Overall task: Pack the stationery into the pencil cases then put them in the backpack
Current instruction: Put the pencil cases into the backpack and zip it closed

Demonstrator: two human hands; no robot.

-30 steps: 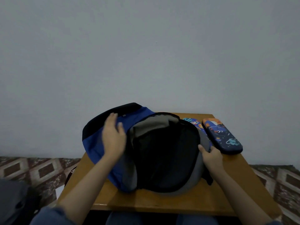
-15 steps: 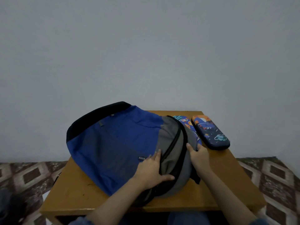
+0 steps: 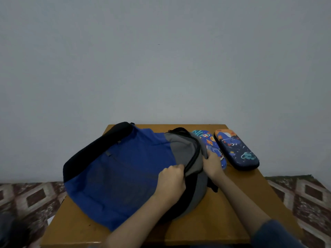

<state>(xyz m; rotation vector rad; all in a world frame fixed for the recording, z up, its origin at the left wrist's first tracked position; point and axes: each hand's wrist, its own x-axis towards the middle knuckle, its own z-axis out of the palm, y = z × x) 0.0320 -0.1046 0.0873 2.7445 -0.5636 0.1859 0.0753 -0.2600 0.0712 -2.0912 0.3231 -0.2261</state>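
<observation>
Two pencil cases lie shut on the table (image 3: 223, 221), both outside the backpack (image 3: 121, 176) and to its right; the light-blue pencil case (image 3: 207, 142) is tucked against the backpack's grey side, its near end hidden behind the right hand (image 3: 214, 166); the navy pencil case (image 3: 236, 151) sits just beyond it, farther from the backpack, not touching the bag.

Backpack flat on its back, black top edge to its far left, zip mouth (image 3: 194, 156) on its right flank, gaping only a little.

Left hand (image 3: 172, 179): fingers curled tight on the flap edge beside the zip, on the backpack's upper face. Right hand: thumb and fingers pinching the grey panel on the other side of the zip mouth; neither hand holds a case.

Judged step: mouth being held or spread for loading; neither case is in.

Key relation: both cases run lengthwise away from the person, roughly parallel to the zip mouth, on the backpack's right; right hand is plainly nearer, the light-blue case almost under its knuckles; a short reach outward from the backpack should meet it, then a swing back toward the mouth while the left hand keeps the flap lifted; the narrow gape looks like the likely snag.
</observation>
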